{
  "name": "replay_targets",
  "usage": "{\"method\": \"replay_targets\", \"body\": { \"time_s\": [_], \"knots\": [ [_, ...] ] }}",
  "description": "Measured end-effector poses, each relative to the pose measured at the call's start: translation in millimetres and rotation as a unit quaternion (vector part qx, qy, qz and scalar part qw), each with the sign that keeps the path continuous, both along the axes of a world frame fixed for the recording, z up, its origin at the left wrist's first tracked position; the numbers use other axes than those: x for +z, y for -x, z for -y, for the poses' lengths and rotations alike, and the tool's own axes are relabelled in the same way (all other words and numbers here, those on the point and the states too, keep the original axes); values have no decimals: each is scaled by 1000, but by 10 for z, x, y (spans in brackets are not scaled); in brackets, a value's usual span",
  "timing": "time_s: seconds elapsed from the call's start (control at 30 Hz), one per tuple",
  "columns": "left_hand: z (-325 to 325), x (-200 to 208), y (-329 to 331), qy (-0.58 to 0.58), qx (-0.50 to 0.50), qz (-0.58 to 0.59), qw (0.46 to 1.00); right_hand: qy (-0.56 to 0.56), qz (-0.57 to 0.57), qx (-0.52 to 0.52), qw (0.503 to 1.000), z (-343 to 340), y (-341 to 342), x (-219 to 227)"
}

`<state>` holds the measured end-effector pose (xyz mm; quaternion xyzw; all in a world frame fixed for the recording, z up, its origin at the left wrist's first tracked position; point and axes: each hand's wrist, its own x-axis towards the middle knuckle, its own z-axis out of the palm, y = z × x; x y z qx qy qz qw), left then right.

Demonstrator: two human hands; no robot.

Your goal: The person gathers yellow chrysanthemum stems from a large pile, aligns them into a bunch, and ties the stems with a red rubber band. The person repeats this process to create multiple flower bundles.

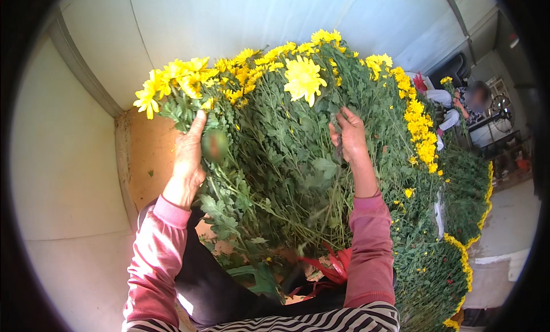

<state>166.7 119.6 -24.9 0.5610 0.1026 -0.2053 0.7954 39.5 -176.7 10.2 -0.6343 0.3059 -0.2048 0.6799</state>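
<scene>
At the left, my left hand (190, 151) is closed around a bunch of yellow chrysanthemums (182, 80), with leafy green stems hanging below the fist. My right hand (350, 136), to the right of centre, pinches the stem of one large chrysanthemum (305, 81), its bloom tilted up and left of the fingers. Beneath and beyond both hands spreads a thick heap of cut chrysanthemums (266, 146), stems toward me and yellow heads along the far edge. Part of the held stems is lost among the heap's leaves.
White wall panels (252, 17) rise behind and left of the heap. Red ribbon strips (335, 266) and a green plastic piece (260, 279) lie by my legs. More flower rows (429, 274) run down the right. Another person (471, 103) sits far right near a fan (502, 109).
</scene>
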Motion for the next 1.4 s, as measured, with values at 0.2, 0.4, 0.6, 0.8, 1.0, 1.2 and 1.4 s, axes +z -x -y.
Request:
{"method": "replay_targets", "body": {
  "time_s": [0.2, 0.4, 0.6, 0.8, 1.0, 1.2, 1.4],
  "knots": [
    [119, 166, 166, 98, -56, -39, 993, 38, 28, -51, 998, -461, -64, -34],
    [137, 148, 201, 159, -89, -58, 982, 112, 155, -87, 978, -974, -170, 2],
    [214, 220, 274, 123, -83, -108, 983, 421, 207, -148, 871, -1330, -180, 226],
    [241, -11, 241, 198, -104, -59, 973, 479, 182, -55, 857, -1749, -96, -27],
    [135, 230, 310, 161, -184, -52, 968, 278, 140, -84, 946, -1591, -167, 31],
    [187, 305, 368, 145, -132, -101, 975, 481, 184, -190, 836, -1483, -199, 245],
    [157, 145, 351, 196, -162, -19, 967, 616, 152, -87, 768, -1775, -89, -87]
  ]
}}
